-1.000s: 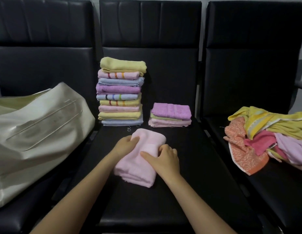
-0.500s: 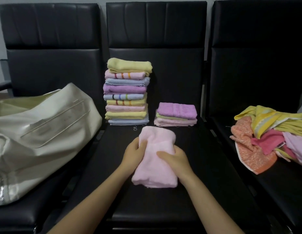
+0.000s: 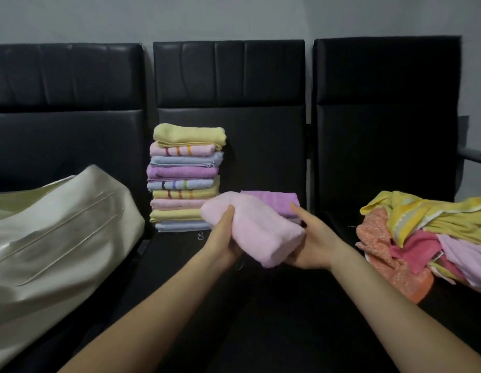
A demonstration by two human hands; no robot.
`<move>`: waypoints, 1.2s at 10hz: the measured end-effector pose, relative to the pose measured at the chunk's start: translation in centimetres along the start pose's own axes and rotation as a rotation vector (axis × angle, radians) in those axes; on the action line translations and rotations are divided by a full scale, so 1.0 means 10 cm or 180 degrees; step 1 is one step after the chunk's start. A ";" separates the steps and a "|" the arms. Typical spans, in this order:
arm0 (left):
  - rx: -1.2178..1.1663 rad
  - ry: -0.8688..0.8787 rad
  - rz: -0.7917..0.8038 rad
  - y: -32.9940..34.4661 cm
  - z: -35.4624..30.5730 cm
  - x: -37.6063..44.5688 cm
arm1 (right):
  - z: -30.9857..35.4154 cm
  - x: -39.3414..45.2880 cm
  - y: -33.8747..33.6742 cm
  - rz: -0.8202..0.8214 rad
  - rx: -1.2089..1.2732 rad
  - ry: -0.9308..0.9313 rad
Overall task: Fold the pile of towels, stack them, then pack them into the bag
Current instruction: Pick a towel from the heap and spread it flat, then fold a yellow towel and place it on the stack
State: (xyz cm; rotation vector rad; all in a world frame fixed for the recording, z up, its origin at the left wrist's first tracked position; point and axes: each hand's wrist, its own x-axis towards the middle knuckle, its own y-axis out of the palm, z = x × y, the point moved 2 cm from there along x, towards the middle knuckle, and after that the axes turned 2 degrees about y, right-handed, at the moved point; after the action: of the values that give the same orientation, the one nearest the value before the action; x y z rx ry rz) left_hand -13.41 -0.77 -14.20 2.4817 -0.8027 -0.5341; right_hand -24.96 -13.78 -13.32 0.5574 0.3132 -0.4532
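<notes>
The left hand and right hand are gripping opposite ends of a folded pink towel, holding it above the middle black seat. A cream bag is lying at nine o'clock, a tall towel stack standing at eleven, unfolded towels sprawling at three.

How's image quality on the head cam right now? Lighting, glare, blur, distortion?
Head view: dim and flat, so the black seats lose detail; soft sheen on the cream bag; chair backs bow from the wide-angle lens; overall soft, with slight blur on the pink towel held in the left hand and right hand.
</notes>
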 end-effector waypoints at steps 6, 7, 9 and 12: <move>0.2786 0.0856 -0.0720 -0.08 -0.19 1.79 | 1.04 1.32 -0.16 -0.1327 -0.1430 -0.0900; 0.3156 0.0836 -0.0612 -0.10 -0.14 1.64 | 0.87 1.28 -0.16 -0.1347 -0.2215 -0.0953; 0.3821 0.1710 -0.1318 0.10 -0.21 0.97 | 0.78 0.92 -0.53 -0.1674 -0.2177 -0.1534; 0.3162 0.0827 0.0567 1.09 0.92 0.64 | 1.21 -0.14 -2.07 -0.3759 -0.3979 -0.1247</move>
State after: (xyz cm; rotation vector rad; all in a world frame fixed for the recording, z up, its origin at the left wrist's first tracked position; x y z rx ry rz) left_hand -17.88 -15.45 -17.05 3.1736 -1.3939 0.3629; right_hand -34.40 -35.83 -12.04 -1.0223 0.4541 -1.3211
